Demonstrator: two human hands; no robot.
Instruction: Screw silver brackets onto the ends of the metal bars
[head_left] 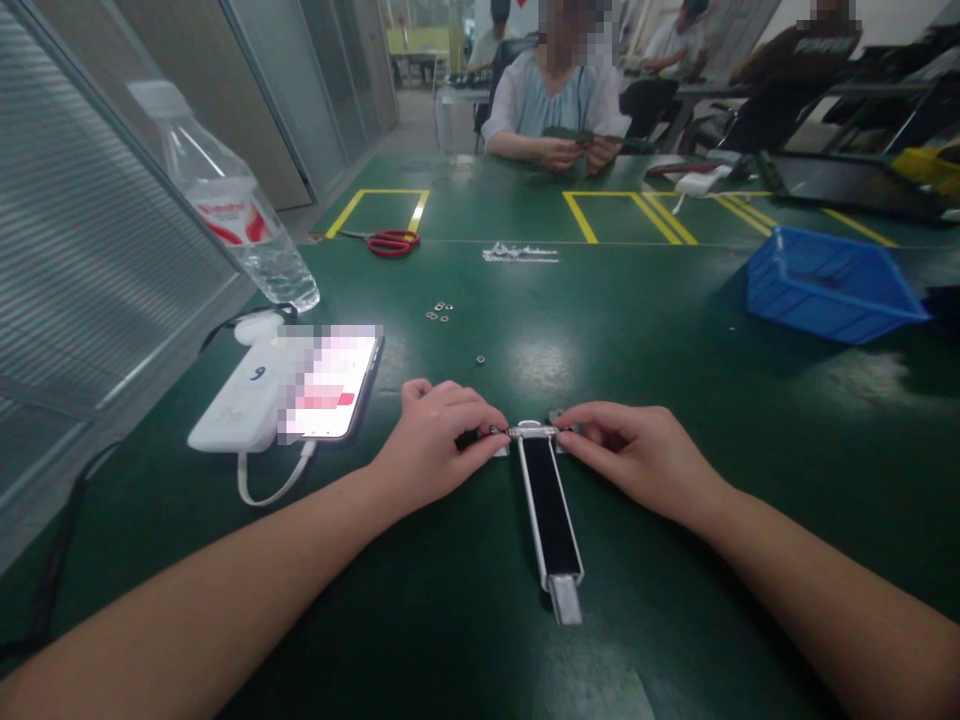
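Note:
A long, narrow part with a black face and silver edges (551, 510) lies on the green table, a pale metal tab (565, 600) sticking out of its near end. Across its far end runs a short silver crosspiece (535, 431). My left hand (442, 435) is closed in a pinch at the crosspiece's left end, where something small and dark shows by the fingers. At the right end, my right hand (637, 450) pinches with thumb and forefinger. The fingers partly hide both ends. A small nut-like ring (481, 360) lies beyond my left hand.
Left are a water bottle (232, 200), a white power bank (244, 395) and a phone (337, 385) joined by a cable. Beyond lie several small washers (439, 313), red-handled scissors (394, 242) and small white pieces (521, 253). A blue bin (832, 285) stands right. A person (559, 110) sits opposite.

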